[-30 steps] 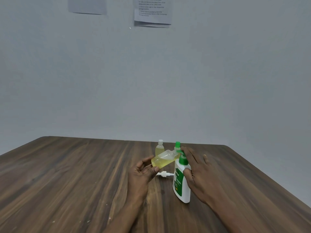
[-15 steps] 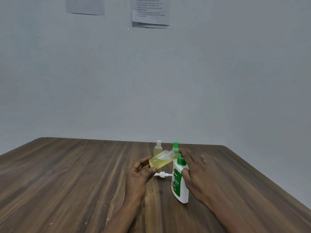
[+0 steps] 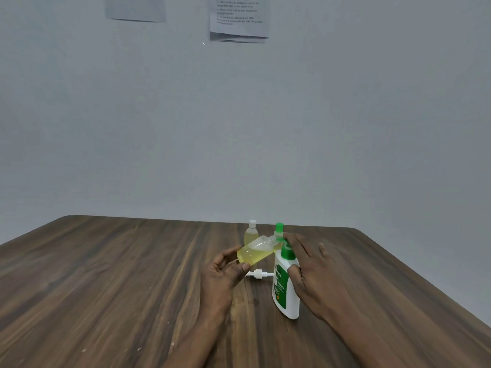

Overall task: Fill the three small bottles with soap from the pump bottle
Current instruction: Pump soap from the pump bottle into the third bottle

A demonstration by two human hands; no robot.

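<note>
A white pump bottle (image 3: 286, 290) with a green label and green pump stands on the wooden table (image 3: 106, 274). My right hand (image 3: 305, 264) rests on it, straight fingers lying over the pump head and the thumb against the bottle's front. My left hand (image 3: 221, 272) holds a small clear bottle (image 3: 253, 252), tilted and partly full of yellow soap, with its open neck up at the pump nozzle. Behind them stand a small bottle with a white cap (image 3: 251, 235) holding yellow soap and a small green-capped bottle (image 3: 278, 231), which is partly hidden.
A small white cap with a tube (image 3: 258, 274) lies on the table between my hands. The table's far edge runs just behind the bottles and its right edge slants past my right arm. Papers (image 3: 239, 19) hang on the grey wall.
Both hands and all the bottles keep their places; only the camera view has shifted slightly.
</note>
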